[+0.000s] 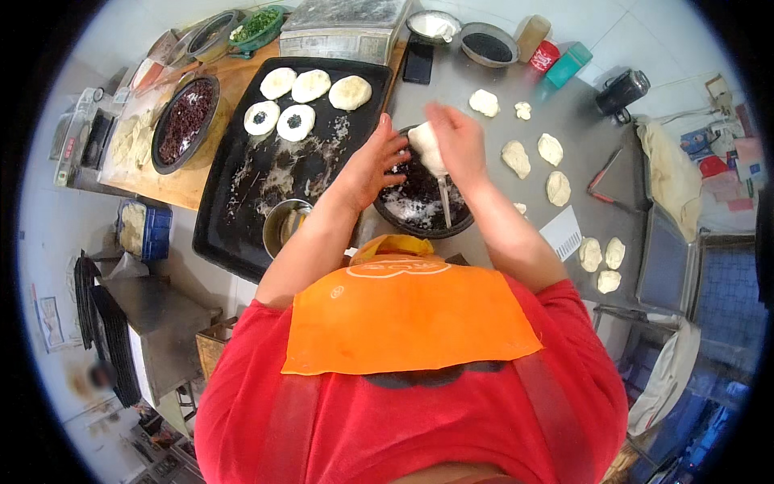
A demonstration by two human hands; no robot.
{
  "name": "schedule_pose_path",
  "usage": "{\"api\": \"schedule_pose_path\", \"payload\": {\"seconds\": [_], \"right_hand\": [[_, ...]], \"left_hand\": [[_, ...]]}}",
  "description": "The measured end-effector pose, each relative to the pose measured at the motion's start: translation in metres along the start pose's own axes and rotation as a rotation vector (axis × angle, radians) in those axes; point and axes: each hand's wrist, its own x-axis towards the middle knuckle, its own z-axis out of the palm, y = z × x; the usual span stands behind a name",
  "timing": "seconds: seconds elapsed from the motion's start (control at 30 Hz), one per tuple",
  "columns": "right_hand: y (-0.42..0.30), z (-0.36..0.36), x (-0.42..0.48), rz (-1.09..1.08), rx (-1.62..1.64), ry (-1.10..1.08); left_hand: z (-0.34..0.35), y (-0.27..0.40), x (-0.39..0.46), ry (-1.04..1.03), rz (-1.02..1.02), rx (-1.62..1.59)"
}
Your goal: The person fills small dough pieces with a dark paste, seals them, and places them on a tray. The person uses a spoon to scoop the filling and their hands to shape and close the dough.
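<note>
My right hand (pixel 458 145), slightly blurred, has a pale lump of dough (pixel 425 148) against its palm, above a black bowl (pixel 382 213). Dark filling dusted with white lies in the bowl, and a metal utensil (pixel 446 206) leans inside it. Just left of the dough is my left hand (pixel 381 160), fingers spread and nothing in them. On a black baking tray (pixel 221 212) sit several round flat cakes (pixel 311 86); two of these, such as the nearer cake (pixel 296 123), have a dark centre. Loose dough pieces (pixel 550 149) lie on the metal tabletop to my right.
A steel cup (pixel 277 227) stands on the tray's near edge. Left of the tray is a bowl of dark red filling (pixel 187 121). Along the back are a scale (pixel 341 27), a phone (pixel 418 62), a bowl of black seeds (pixel 490 45) and a dark flask (pixel 623 94).
</note>
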Motion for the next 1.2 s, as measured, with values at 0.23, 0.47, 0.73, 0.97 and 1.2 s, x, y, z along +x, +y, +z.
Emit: {"api": "schedule_pose_path", "payload": {"seconds": [0.23,0.47,0.73,0.97,1.2], "right_hand": [[-0.035,-0.022,-0.060,-0.782,-0.728,-0.394],[0.055,-0.071,-0.068,-0.694,-1.119,-0.801],[0.063,-0.046,-0.016,-0.310,-0.837,-0.096],[0.024,-0.099,-0.053,-0.416,-1.109,-0.189],[0.066,-0.090,-0.072,-0.321,-0.927,-0.086]], "left_hand": [[-0.020,-0.003,-0.006,-0.028,0.080,-0.539],[-0.043,0.013,-0.012,0.047,0.226,-0.478],[-0.041,-0.002,-0.007,0.073,0.223,-0.323],[-0.064,-0.032,-0.004,0.258,0.075,-0.410],[-0.051,-0.053,0.003,0.430,0.006,-0.482]]}}
